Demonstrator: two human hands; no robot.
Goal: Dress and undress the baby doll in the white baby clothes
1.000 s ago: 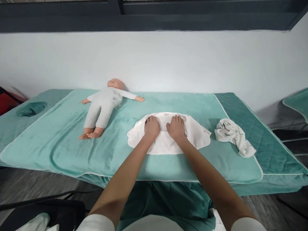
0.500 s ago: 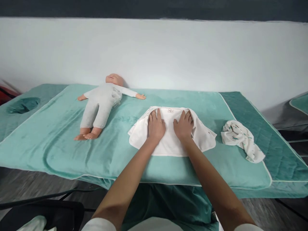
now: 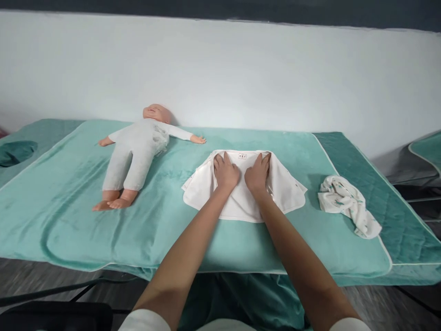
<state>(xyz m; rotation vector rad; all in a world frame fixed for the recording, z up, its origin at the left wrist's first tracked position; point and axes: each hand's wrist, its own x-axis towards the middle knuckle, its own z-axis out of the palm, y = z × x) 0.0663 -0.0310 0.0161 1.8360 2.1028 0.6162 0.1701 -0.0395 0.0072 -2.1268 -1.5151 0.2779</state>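
A single white, soft cotton baby top [image 3: 206, 193] lies flat at the centre of the frame on a pale teal, velvety blanket [image 3: 103, 220]. Its collar, with one small printed neck label [image 3: 242, 156], points to the top of the frame, towards the wall, and its curved hem faces the bottom edge. The long axis runs left to right, with the front flaps spread out to both sides.

The left hand [image 3: 225, 172] and the right hand [image 3: 257, 174] rest palm down on the top just below the collar. Their fingers are straight and close together, gripping nothing.

One plastic baby doll in a grey knitted suit [image 3: 134, 151] lies on its back at the upper left. One crumpled white cloth with a green print [image 3: 344, 202] sits at the right.
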